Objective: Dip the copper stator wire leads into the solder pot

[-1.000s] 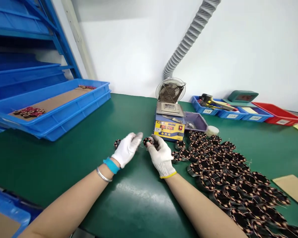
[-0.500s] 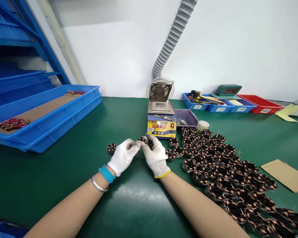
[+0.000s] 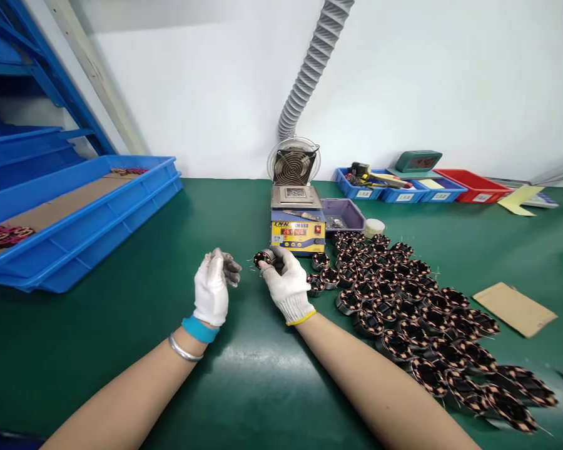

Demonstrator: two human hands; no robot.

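My right hand (image 3: pixel 288 284), in a white glove with a yellow cuff, pinches a small wound motor stator (image 3: pixel 261 258) just in front of the soldering pot (image 3: pixel 298 234). Thin wire ends stick out from the stator's left side. To the left, my left hand (image 3: pixel 213 287) hovers in a white glove with greyed fingertips, apart from that stator. Its fingers are loosely bent, and nothing shows between them. Many more black stators with copper windings (image 3: pixel 396 344) stand in rows to the right of my right forearm.
A purple tray (image 3: pixel 351 215) and a white round jar (image 3: pixel 374 227) stand beside the pot. Blue bins (image 3: pixel 406 195), a red bin (image 3: pixel 483 190) and a green clock (image 3: pixel 418 161) line the wall. Cardboard (image 3: pixel 513 308) lies right; a large blue tray (image 3: pixel 122 206) stands left.
My left hand has come off the stator and moved left, now covering the spot where a single stator stood. My right hand keeps the stator. The view has shifted slightly.
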